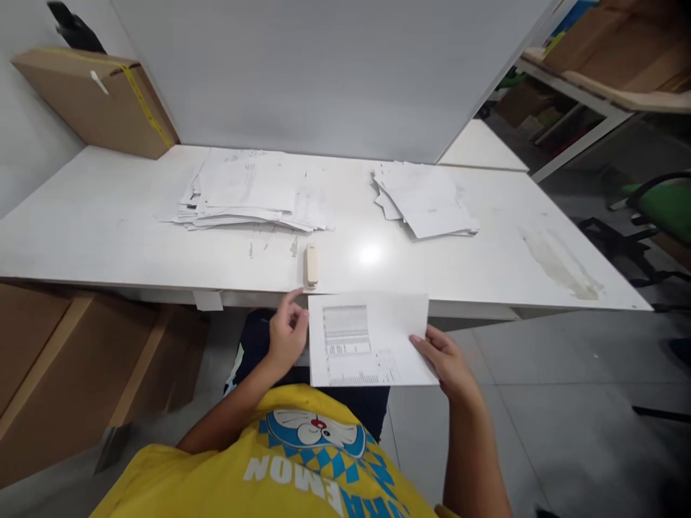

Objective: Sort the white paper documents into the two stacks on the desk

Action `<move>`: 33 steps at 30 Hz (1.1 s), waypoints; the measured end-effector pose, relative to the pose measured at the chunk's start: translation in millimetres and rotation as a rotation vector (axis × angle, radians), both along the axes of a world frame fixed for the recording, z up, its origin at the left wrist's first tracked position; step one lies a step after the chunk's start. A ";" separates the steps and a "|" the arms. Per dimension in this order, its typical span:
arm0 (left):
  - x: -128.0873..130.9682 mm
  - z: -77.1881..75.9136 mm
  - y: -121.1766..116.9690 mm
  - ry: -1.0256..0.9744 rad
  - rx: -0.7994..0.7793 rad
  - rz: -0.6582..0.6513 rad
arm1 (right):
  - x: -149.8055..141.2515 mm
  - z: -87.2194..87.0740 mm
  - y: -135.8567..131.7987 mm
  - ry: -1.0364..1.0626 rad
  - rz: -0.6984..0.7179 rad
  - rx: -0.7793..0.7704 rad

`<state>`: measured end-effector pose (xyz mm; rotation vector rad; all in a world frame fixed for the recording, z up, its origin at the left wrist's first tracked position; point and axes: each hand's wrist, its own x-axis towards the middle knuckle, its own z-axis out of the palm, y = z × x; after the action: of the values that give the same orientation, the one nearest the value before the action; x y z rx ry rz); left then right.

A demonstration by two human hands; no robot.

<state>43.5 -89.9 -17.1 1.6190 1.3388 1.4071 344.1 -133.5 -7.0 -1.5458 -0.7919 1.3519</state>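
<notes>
My right hand pinches the right edge of printed paper sheets, thumb on top, over my lap at the table's front edge. Small tables of text show on the left half of the top sheet. Beside the sheets' left edge is my left hand, its fingers curved and apart, with nothing seen in it. Its index finger points toward a cream stapler, which lies lengthwise near the front edge, just beyond the sheets. I cannot tell how many sheets there are.
On the white table are a large paper stack at back left and a smaller, uneven paper pile to the right. A cardboard box leans at the far left. More cardboard boxes stand below left, and a green chair is at right.
</notes>
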 end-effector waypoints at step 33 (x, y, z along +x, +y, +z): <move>-38.8 0.1 78.3 0.808 0.374 -0.355 | -12.8 -2.2 34.6 0.055 -0.071 -0.036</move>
<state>4.7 -11.6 -17.0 2.7020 1.1118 0.8291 331.3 -98.9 -9.2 -1.5438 -0.6760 1.3572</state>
